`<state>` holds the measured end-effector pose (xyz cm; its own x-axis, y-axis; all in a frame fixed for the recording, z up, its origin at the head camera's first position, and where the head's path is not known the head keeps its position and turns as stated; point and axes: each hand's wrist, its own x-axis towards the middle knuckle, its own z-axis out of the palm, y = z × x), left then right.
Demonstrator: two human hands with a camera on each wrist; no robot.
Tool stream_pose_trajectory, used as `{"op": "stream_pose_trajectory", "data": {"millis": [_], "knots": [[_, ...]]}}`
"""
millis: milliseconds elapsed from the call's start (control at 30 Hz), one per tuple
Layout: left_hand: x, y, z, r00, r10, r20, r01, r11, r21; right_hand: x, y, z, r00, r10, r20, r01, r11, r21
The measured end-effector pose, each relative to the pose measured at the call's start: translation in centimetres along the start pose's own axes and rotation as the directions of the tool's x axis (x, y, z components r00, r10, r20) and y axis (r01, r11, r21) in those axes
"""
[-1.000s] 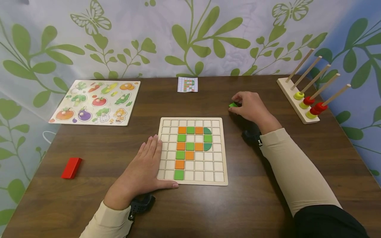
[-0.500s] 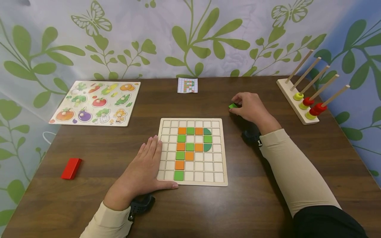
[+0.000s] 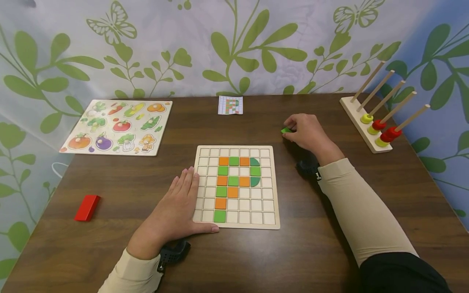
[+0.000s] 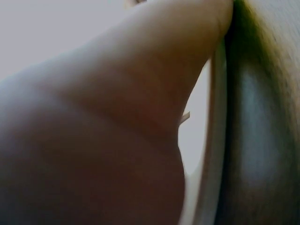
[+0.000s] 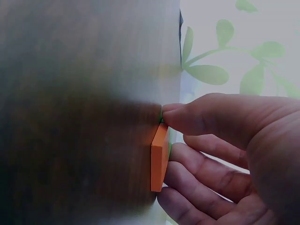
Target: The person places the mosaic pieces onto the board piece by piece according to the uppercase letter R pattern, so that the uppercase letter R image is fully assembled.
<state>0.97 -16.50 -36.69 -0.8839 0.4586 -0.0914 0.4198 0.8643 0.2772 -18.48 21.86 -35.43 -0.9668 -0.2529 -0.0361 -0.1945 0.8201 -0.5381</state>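
A wooden grid board (image 3: 275, 195) lies in the middle of the table, with orange, green and dark green tiles forming a P-like pattern. My left hand (image 3: 176, 203) rests flat along its left edge, fingers straight, thumb (image 3: 205, 228) spread along the front edge. Beyond the board's far right corner, my right hand (image 3: 305, 130) pinches a green tile (image 3: 286, 130) low at the tabletop. An orange tile (image 5: 158, 159) stands out beside those fingers in the right wrist view; the hand hides it in the head view. The left wrist view is mostly filled by the blurred hand.
A small printed pattern card (image 3: 230, 105) lies at the back edge. To the back left is a vegetable puzzle board (image 3: 144, 144), with a red block (image 3: 87, 207) nearer the front. A peg stand (image 3: 360, 122) with red and yellow rings stands at the back right.
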Motion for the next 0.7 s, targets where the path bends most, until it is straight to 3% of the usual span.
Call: {"op": "stream_pose_trajectory", "data": {"millis": [700], "knots": [[-0.05, -0.1, 0.02, 1.0, 0.004, -0.004, -0.004, 1.0, 0.002, -0.29, -0.62, 0.16, 0.999, -0.022, -0.024, 0.023, 1.0, 0.011]]}}
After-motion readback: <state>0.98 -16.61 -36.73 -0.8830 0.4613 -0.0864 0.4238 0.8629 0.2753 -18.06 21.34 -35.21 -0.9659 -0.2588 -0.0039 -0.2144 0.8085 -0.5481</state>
